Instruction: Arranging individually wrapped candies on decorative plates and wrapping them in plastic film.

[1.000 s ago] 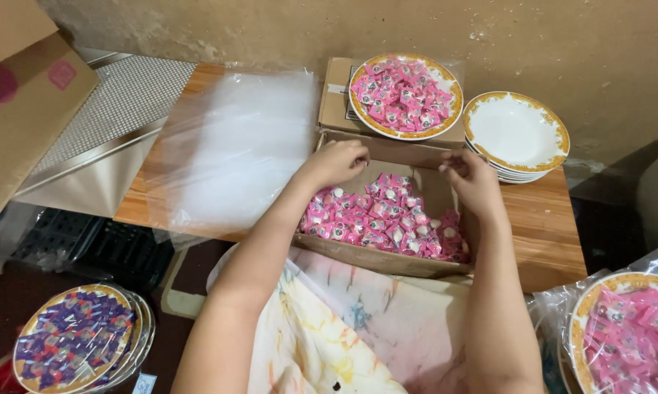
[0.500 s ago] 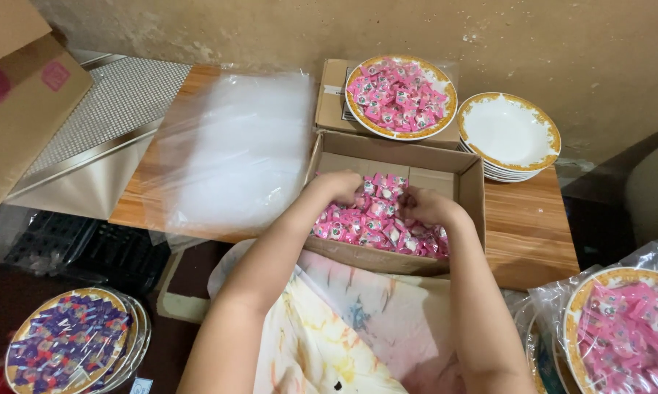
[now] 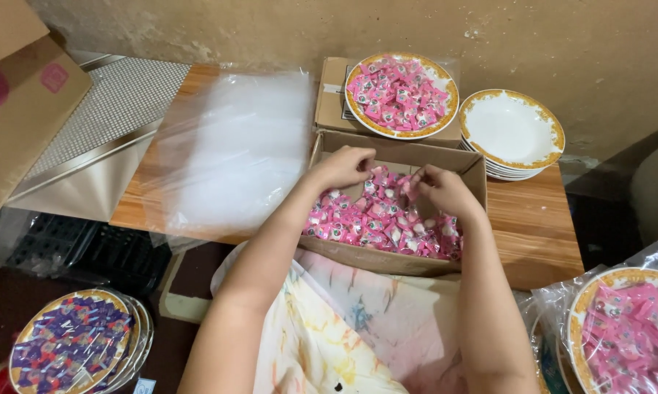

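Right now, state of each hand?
Left hand: fingers curled, in the cardboard box over the pink candies; grip cannot be told.
Right hand: curled on the candies; grip cannot be told.

Brown cardboard box (image 3: 402, 257) is showing pink-and-white wrapped candies (image 3: 383, 222). Far plate (image 3: 402, 95) is carrying the same pink mix inside a gold patterned rim. Empty plates (image 3: 512, 133) are showing white with gold edging (stacked). Lower-left plate (image 3: 72, 349) is showing purple wrappers. Bench (image 3: 536, 226) is showing orange-brown woodgrain.
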